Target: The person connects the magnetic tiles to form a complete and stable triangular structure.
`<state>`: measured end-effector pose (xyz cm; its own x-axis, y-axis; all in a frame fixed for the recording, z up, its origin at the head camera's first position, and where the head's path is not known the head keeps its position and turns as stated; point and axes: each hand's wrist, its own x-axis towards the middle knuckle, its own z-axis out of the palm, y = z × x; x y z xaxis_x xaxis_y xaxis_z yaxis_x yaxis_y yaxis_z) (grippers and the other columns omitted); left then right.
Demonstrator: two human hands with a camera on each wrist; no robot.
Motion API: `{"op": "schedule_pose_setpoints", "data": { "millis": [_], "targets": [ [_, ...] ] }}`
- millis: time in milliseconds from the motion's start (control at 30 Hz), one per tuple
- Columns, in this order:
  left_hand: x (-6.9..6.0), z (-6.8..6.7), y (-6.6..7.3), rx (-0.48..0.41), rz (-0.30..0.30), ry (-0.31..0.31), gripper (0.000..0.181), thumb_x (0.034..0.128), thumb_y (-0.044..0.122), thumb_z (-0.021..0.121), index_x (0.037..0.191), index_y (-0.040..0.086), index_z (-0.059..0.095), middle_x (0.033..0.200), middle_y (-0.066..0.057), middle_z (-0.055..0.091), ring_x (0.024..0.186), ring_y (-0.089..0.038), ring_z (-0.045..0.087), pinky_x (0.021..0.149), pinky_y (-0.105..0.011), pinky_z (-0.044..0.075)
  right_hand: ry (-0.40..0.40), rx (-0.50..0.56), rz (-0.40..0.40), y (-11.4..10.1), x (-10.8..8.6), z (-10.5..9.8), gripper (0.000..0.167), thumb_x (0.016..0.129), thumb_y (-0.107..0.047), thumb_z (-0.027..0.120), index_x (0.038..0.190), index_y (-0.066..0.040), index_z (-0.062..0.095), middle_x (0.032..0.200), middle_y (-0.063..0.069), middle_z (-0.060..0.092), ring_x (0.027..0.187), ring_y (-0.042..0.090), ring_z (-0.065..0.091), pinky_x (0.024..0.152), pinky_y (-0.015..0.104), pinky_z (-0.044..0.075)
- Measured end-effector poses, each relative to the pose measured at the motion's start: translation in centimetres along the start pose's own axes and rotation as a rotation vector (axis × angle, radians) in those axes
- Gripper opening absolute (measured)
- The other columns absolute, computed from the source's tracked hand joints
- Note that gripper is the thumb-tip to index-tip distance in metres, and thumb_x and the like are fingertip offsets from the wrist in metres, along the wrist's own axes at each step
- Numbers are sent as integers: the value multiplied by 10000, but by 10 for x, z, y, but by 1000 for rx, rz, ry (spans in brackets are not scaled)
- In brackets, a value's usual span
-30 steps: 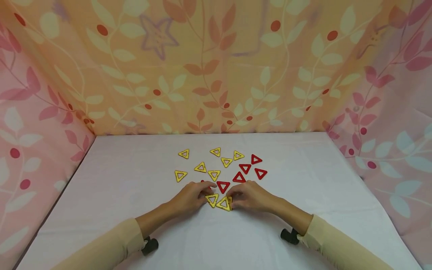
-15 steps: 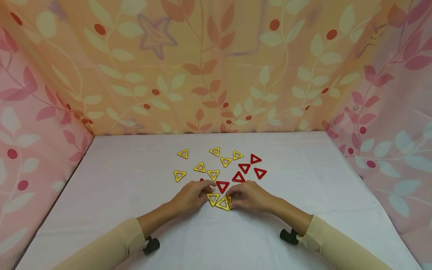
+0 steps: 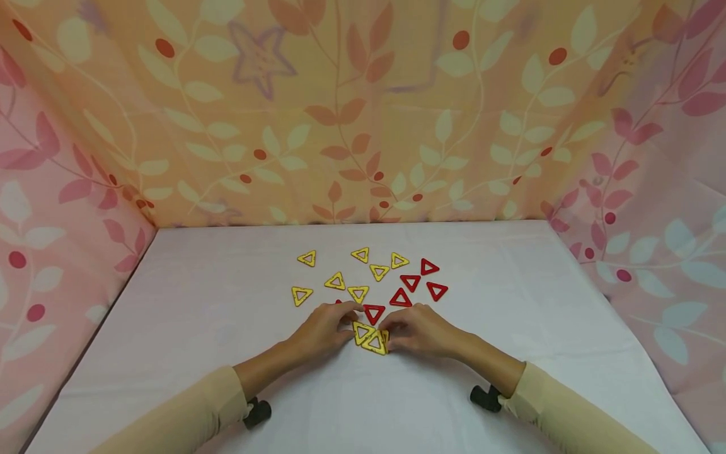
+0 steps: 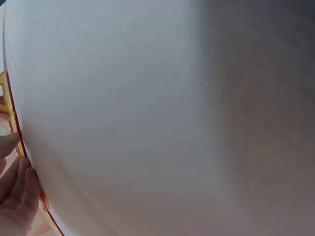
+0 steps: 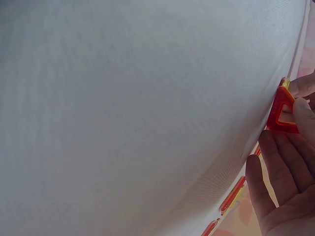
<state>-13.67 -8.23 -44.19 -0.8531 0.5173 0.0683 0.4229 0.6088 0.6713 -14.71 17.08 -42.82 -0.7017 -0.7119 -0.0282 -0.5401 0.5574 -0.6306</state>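
My left hand (image 3: 322,329) pinches the left edge of a yellow triangular frame tile (image 3: 356,333) lying flat in the head view. It meets a second yellow triangle tile (image 3: 373,351) lying to its right. A third triangle tile (image 3: 386,337) stands on edge there, pinched by my right hand (image 3: 422,331). In the right wrist view this upright tile shows a red face (image 5: 274,118), with the thumb on it. The left wrist view has my left thumb and fingers (image 4: 22,194) at a yellow tile (image 4: 7,107) with a red lower edge.
Just beyond my hands lies a red triangle tile (image 3: 374,308); another is mostly hidden behind the left hand. Several red tiles (image 3: 401,304) lie to the right and several yellow tiles (image 3: 358,289) farther back. Patterned cloth (image 3: 363,139) surrounds the white table (image 3: 227,271).
The left hand has slid its yellow tile slightly right, up against the neighbouring yellow tile, closing the gap between them. My right hand has stayed almost still.
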Motion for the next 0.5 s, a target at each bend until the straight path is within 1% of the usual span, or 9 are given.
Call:
{"op": "schedule_pose_setpoints", "data": {
  "millis": [233, 400, 500],
  "targets": [
    [2, 2, 1, -62, -23, -3, 434, 872, 17, 726, 1286, 87, 617, 1095, -43, 721, 970, -164, 647, 832, -320, 533, 3, -4, -1, 0, 1, 0, 308, 852, -222, 804, 1146, -153, 743, 1042, -113, 725, 968, 15, 633, 880, 297, 520],
    [3, 3, 0, -142, -44, 8, 405, 877, -2, 713, 1266, 60, 618, 1090, -59, 716, 980, -173, 664, 837, -335, 539, 1, -11, 10, 0, 1, 0, 310, 849, -230, 806, 1144, -157, 745, 1038, -116, 725, 960, 14, 632, 874, 298, 522],
    [4, 2, -1, -170, -48, 18, 380, 878, -7, 706, 1245, 45, 627, 1076, -61, 714, 959, -173, 663, 831, -335, 543, -3, -10, 13, 0, 1, 0, 314, 850, -234, 805, 1149, -163, 744, 1039, -124, 722, 960, 15, 628, 870, 297, 521]
  ]
}}
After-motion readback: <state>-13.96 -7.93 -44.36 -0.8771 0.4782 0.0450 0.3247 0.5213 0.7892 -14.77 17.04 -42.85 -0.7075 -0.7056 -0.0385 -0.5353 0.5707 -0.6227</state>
